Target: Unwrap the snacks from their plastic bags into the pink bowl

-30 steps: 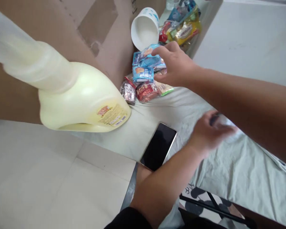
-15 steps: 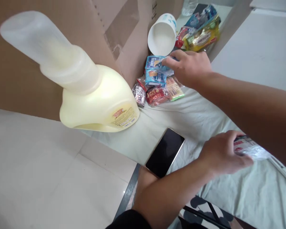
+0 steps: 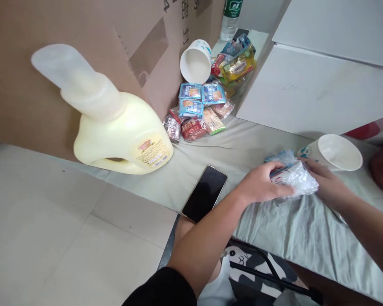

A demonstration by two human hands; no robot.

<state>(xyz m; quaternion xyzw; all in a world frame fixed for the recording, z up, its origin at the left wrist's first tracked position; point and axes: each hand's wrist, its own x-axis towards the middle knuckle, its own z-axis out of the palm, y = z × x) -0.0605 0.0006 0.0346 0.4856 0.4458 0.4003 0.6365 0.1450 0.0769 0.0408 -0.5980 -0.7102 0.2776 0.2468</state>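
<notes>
My left hand (image 3: 264,183) is closed on a crinkled clear and silver plastic snack packet (image 3: 298,180), blurred, with some red print. From the other side my right hand (image 3: 327,180) presses against the same packet, its fingers partly hidden behind it. A blue packet (image 3: 285,157) shows at the top between the hands. Just behind my right hand a white paper cup (image 3: 338,153) lies tilted. Farther left, blue snack packets (image 3: 190,108) rest on a pile with a red packet (image 3: 194,128).
A large pale yellow jug (image 3: 124,131) stands at the left by a cardboard box (image 3: 108,55). A phone (image 3: 204,193) lies near the cloth's front edge. Another paper cup (image 3: 195,63), a yellow snack bag (image 3: 239,66) and a water bottle (image 3: 230,21) are at the back. White boxes (image 3: 312,85) stand behind.
My right hand has moved from the snack pile over to my left hand, and both now touch the held packet. The view has turned right, bringing a second cup into sight.
</notes>
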